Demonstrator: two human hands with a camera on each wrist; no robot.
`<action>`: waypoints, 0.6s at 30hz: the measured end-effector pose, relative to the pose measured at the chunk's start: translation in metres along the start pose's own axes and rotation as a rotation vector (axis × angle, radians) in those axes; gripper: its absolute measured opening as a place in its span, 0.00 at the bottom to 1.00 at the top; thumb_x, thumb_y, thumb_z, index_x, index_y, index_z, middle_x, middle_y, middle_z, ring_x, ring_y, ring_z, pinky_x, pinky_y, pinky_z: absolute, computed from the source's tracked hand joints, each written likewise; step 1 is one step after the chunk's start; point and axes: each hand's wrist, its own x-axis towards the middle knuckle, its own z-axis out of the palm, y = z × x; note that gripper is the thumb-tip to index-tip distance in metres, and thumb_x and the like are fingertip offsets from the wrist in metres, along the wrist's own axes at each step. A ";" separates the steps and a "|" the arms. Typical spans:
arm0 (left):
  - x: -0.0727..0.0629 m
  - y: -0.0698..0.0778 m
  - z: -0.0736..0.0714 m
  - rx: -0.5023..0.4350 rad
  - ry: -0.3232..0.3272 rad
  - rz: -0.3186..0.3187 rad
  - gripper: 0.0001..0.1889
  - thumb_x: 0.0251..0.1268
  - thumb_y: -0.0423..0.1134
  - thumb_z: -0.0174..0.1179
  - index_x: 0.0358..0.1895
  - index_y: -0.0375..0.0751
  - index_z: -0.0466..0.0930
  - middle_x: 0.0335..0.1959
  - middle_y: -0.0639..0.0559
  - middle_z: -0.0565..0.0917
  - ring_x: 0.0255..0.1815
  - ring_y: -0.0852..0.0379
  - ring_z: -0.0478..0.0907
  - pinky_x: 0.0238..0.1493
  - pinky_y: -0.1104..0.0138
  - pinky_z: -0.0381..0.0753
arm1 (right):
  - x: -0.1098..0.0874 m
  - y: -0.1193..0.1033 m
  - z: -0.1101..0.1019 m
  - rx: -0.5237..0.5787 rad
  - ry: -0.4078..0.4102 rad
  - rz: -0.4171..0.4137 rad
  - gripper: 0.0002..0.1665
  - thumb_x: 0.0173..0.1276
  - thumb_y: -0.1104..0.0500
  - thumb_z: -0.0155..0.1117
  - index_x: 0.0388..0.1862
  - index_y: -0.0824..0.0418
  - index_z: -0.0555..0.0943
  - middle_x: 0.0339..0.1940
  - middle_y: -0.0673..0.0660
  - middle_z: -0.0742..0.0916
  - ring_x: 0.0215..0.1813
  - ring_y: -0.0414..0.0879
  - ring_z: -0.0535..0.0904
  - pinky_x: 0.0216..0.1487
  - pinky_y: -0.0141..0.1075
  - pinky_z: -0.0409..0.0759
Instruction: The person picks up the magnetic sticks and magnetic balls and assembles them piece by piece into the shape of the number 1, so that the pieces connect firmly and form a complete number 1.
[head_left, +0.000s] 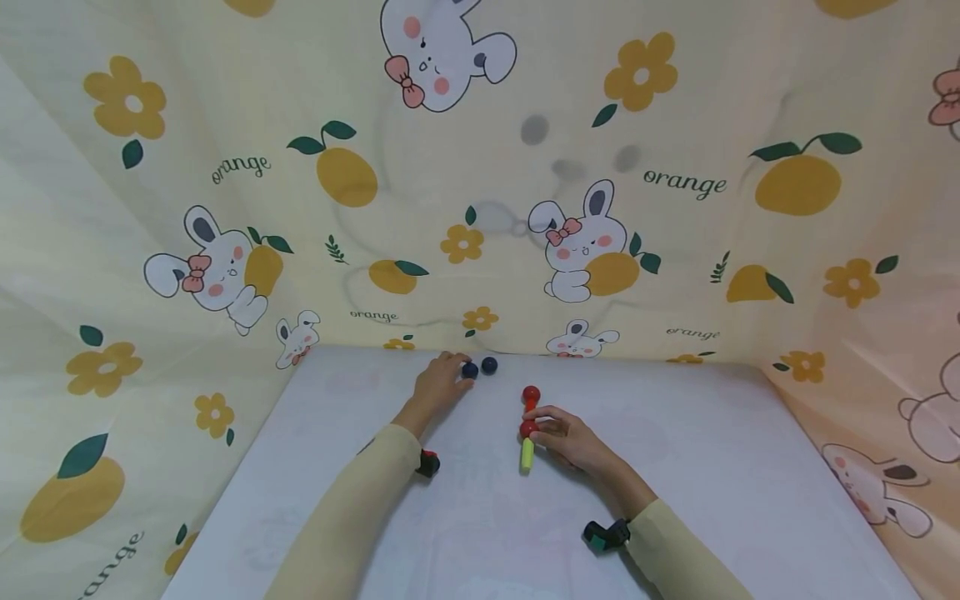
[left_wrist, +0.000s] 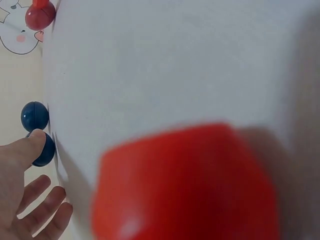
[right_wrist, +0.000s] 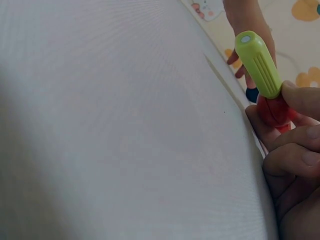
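Note:
My left hand (head_left: pixel 441 385) is at the back of the table, thumb and index finger at a dark blue ball (head_left: pixel 469 371). The thumb lies over that ball in the left wrist view, the other fingers spread below. A second dark blue ball (head_left: pixel 490 366) sits right beside it. My right hand (head_left: pixel 573 439) pinches a red ball (right_wrist: pixel 272 111) between thumb and fingers. From this ball a yellow-green magnetic rod (head_left: pixel 527 456) points toward me, its end showing a silver disc. On the far side a short red rod (head_left: pixel 530 406) runs to another red ball (head_left: pixel 531 393).
The white tabletop (head_left: pixel 465 517) meets a hanging patterned cloth (head_left: pixel 480 275) at its back edge. Small dark devices sit at the left cuff (head_left: pixel 428 463) and the right cuff (head_left: pixel 606 536). A blurred red block (left_wrist: pixel 185 185) fills the bottom of the left wrist view.

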 end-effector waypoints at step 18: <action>-0.014 -0.008 0.003 -0.213 0.024 -0.107 0.22 0.77 0.48 0.68 0.66 0.43 0.79 0.64 0.44 0.82 0.66 0.46 0.79 0.69 0.53 0.78 | -0.001 -0.002 0.003 -0.021 0.008 0.001 0.25 0.78 0.52 0.70 0.71 0.52 0.80 0.65 0.62 0.84 0.25 0.44 0.67 0.26 0.31 0.68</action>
